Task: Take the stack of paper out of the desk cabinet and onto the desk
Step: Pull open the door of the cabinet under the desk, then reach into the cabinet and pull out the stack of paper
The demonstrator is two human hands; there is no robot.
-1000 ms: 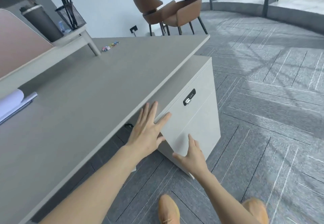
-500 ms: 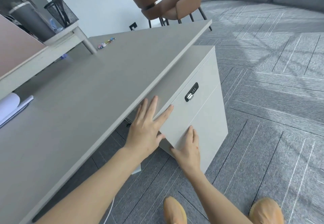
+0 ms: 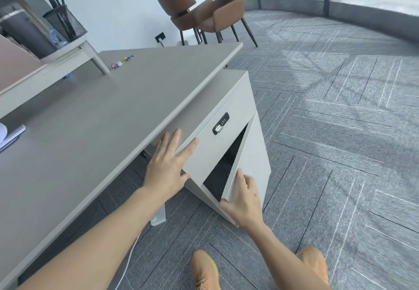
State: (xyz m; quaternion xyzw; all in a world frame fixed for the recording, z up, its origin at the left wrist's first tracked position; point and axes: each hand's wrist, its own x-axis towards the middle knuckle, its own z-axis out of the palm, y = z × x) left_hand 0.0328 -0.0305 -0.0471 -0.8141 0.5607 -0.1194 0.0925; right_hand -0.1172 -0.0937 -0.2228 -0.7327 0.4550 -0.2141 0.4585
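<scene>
Behind cabinet door (image 3: 249,153), perhaps only darkness.

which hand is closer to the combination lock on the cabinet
Left. The left hand lies flat on the drawer front just left of and below the combination lock; the right hand grips the door's lower edge, farther down.
</scene>
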